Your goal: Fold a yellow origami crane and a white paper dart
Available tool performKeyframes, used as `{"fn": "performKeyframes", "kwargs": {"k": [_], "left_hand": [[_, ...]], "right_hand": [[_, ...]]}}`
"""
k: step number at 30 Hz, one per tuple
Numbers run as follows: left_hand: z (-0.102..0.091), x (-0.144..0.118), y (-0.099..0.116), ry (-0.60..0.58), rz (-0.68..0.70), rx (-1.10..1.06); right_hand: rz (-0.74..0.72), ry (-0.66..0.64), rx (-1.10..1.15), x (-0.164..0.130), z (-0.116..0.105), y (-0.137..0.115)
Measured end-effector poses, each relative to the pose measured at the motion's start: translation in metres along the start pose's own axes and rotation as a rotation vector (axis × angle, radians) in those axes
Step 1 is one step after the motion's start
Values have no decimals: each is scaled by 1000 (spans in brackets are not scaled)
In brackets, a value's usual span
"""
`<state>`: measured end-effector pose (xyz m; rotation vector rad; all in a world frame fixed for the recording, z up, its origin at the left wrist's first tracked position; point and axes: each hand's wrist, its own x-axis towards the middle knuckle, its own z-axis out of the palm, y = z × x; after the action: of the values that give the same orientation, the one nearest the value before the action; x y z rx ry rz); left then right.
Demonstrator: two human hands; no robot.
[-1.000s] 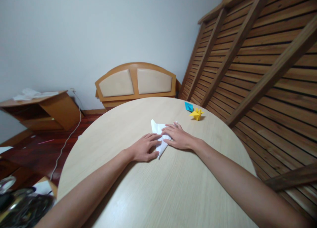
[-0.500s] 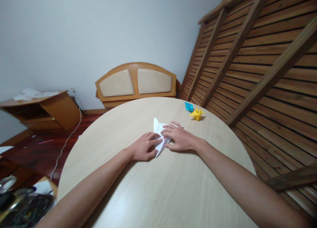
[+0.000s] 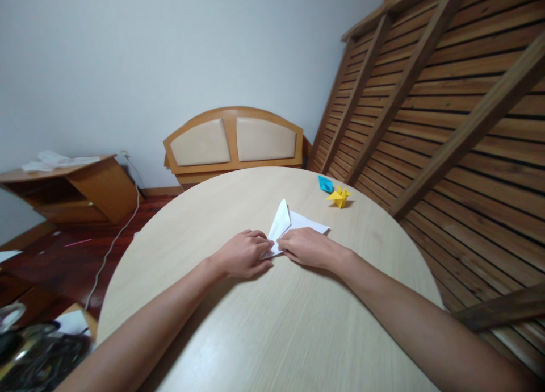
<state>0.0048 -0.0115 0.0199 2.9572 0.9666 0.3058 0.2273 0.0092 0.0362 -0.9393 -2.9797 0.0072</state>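
A folded sheet of white paper [image 3: 280, 220] lies on the round wooden table, one pointed flap aimed away from me and another part spreading to the right. My left hand [image 3: 244, 254] rests on the table with its fingertips closed on the paper's near left corner. From the other side, my right hand [image 3: 309, 247] has its fingers curled together and pressed on the paper near its lower fold, covering part of it. Both hands' fingertips almost meet. Beyond my right hand stand a yellow origami figure [image 3: 339, 197] and a blue folded paper piece [image 3: 326, 184].
The pale table [image 3: 272, 335] has a rounded edge. A wooden headboard [image 3: 234, 139] is behind it, and a slatted wooden frame [image 3: 426, 125] leans on the right. To the left are a low desk [image 3: 93, 187] with papers, a white cable [image 3: 111, 250] and a cluttered pile [image 3: 46, 352].
The white paper has turned clockwise, so its flap points further right and its right part shows more. My right hand's fingers have drawn in from spread to curled, nearer my left fingertips.
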Motion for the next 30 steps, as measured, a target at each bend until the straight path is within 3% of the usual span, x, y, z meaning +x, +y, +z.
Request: {"fn": "performKeyframes", "kwargs": {"k": [7,13,18,30], "left_hand": [[17,3,-3,-7,-32,263],[16,0,-10,19,43,200],[13,-2,-13,0,17,200],[12,-5,-16,-10,16,173]], "right_hand": [[114,-100,-79,2,-12,-15],[22,-51,26,-3,-7,-8],[-15,-9,62,-4,-3,-10],[110,-166,-52,-7,-17,-21]]}}
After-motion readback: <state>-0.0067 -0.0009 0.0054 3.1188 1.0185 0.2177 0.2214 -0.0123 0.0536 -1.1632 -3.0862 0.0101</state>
